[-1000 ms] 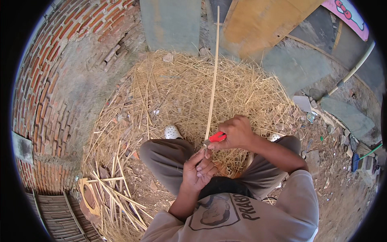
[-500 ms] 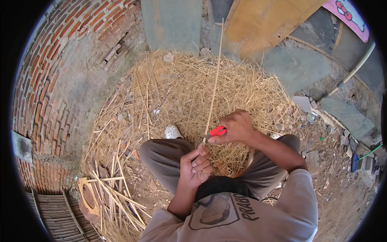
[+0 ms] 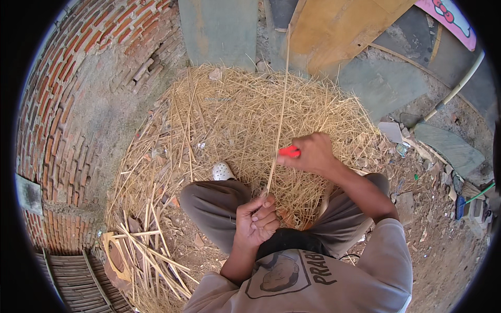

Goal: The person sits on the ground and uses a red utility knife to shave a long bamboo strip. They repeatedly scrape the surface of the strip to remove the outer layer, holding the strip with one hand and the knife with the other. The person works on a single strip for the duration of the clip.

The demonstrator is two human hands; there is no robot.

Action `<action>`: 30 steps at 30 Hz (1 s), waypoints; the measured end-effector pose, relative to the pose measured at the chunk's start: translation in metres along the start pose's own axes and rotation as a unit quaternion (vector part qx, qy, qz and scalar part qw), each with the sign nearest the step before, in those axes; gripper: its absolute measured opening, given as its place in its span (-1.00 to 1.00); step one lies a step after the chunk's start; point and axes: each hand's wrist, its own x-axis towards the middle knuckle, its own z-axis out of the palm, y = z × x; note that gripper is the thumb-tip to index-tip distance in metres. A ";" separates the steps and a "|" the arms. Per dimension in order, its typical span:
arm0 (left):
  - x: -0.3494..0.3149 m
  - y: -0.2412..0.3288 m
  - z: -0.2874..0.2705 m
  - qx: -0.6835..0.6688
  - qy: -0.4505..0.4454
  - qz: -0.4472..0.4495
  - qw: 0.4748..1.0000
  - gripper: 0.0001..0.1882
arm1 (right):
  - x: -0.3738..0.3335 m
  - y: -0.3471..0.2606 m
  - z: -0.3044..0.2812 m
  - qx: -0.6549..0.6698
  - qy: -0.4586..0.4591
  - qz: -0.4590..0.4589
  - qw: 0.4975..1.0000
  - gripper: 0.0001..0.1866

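Observation:
A long, thin pale strip point(image 3: 282, 112), which looks like split bamboo, runs from my lap out over the straw. My left hand point(image 3: 257, 219) is closed round its near end, in front of my lap. Farther up the strip, my right hand point(image 3: 313, 151) grips a red-handled knife point(image 3: 289, 151). The knife sits against or right beside the strip; its blade is too blurred to make out, so I cannot tell whether it touches. The strip's far tip reaches up in front of a tan board.
Straw-like shavings point(image 3: 235, 120) cover the ground ahead. A bundle of pale sticks point(image 3: 151, 245) lies at my left, near a brick wall point(image 3: 68, 135). Boards point(image 3: 349, 31) lean at the back. A pale pipe point(image 3: 459, 86) and a blue broom point(image 3: 460, 207) are at the right.
My right hand has moved the knife up along the strip, away from my left hand. The left hand keeps its hold and has shifted very slightly right.

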 end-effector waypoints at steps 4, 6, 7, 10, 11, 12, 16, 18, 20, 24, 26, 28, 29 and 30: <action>-0.005 0.000 -0.001 0.018 0.004 -0.005 1.000 -0.75 | -0.001 -0.012 -0.005 -0.003 -0.009 -0.015 1.000 -0.27; -0.007 0.001 0.000 0.019 0.003 -0.001 1.000 -0.75 | 0.001 -0.016 -0.005 0.004 -0.011 -0.025 1.000 -0.27; -0.008 0.001 0.002 0.026 0.005 -0.004 1.000 -0.75 | 0.002 -0.009 -0.003 0.007 -0.004 -0.015 1.000 -0.27; -0.015 -0.004 0.001 0.034 0.013 -0.017 0.999 -0.74 | 0.013 0.018 -0.003 -0.031 0.024 0.042 0.998 -0.26; -0.017 -0.005 0.000 0.040 0.010 -0.025 0.999 -0.74 | 0.018 0.023 -0.008 -0.054 0.040 0.064 0.996 -0.26; -0.019 -0.007 -0.001 0.046 0.007 -0.032 0.998 -0.74 | 0.009 0.014 -0.007 -0.024 -0.022 0.080 0.996 -0.26; -0.029 -0.011 -0.001 0.047 0.016 -0.030 0.998 -0.74 | 0.002 0.004 -0.007 0.000 0.005 0.001 1.000 -0.26; -0.038 -0.016 -0.005 0.074 0.041 -0.052 0.995 -0.74 | 0.010 0.032 -0.011 -0.032 0.005 0.075 0.997 -0.27; -0.046 -0.017 -0.005 0.093 0.053 -0.068 0.992 -0.73 | 0.020 0.041 -0.019 -0.055 -0.036 0.140 0.988 -0.28; -0.073 -0.022 -0.008 0.116 0.073 -0.091 0.986 -0.72 | 0.019 0.051 -0.019 -0.045 -0.005 0.165 0.985 -0.22; -0.091 -0.023 -0.015 0.127 0.077 -0.110 0.983 -0.70 | 0.025 0.072 -0.023 -0.049 -0.010 0.219 0.974 -0.19; -0.110 -0.023 -0.020 0.131 0.074 -0.135 0.979 -0.69 | 0.029 0.085 -0.031 -0.035 0.015 0.246 0.969 -0.18; -0.117 -0.022 -0.021 0.142 0.086 -0.126 0.978 -0.68 | 0.030 0.088 -0.034 -0.028 0.027 0.259 0.965 -0.18; -0.123 -0.022 -0.021 0.153 0.098 -0.116 0.977 -0.68 | 0.030 0.088 -0.035 -0.013 0.027 0.270 0.962 -0.18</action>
